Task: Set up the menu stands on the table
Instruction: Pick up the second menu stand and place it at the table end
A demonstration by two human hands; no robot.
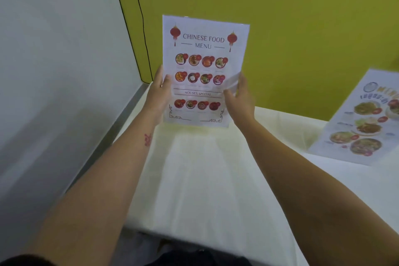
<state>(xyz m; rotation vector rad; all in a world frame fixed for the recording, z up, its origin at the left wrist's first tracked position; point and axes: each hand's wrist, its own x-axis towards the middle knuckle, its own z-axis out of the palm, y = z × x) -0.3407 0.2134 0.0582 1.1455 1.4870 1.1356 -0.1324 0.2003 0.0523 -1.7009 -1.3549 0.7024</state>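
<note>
A clear menu stand with a white "Chinese Food Menu" sheet (203, 67) is held upright at the far side of the table (205, 179), its bottom edge close to the white cloth. My left hand (158, 97) grips its left edge, thumb on the front. On the opposite edge, my right hand (239, 99) holds it with the thumb across the front. A second menu stand with a blue-lettered menu (364, 123) leans at the right end of the table.
A yellow-green wall (280, 28) rises right behind the table. A grey-white wall (54, 71) runs along the left side, with a black cable (140, 17) down the corner.
</note>
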